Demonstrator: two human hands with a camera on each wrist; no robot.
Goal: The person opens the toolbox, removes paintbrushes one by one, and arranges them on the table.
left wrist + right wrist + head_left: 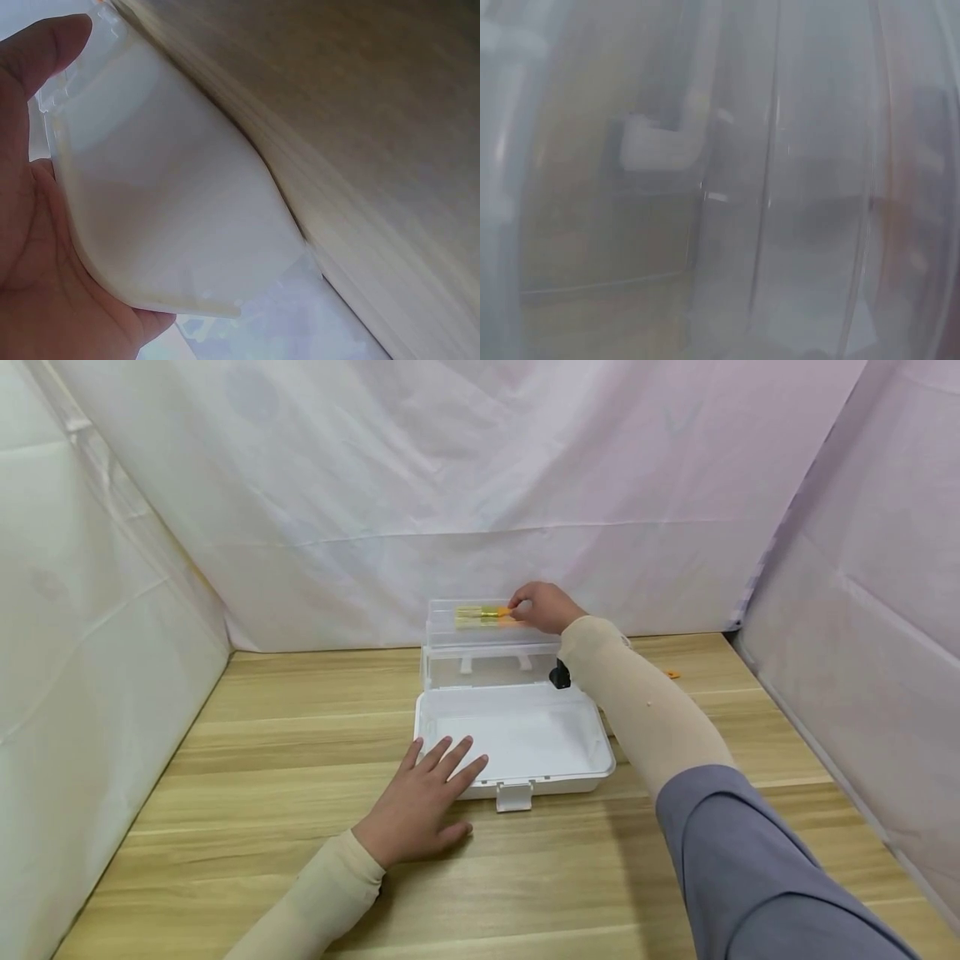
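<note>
A white box (513,743) with a front latch stands open on the table, its clear lid raised at the back. My right hand (551,607) pinches the orange handle of a paintbrush (487,612) with pale bristles and a gold band, at the clear upper section (442,631). Just below the brush is a similar pale and orange shape; whether it is another brush or a reflection, I cannot tell. With fingers spread and straight, my left hand (423,802) rests at the box's front left corner. Blurred clear plastic (810,180) fills the right wrist view, and the brush cannot be made out there.
A small orange piece (672,674) lies on the wooden table (300,760), right of the box, partly behind the right sleeve. White cloth (450,468) hangs behind the table and on both sides. A small black piece (560,675) shows beneath the right wrist.
</note>
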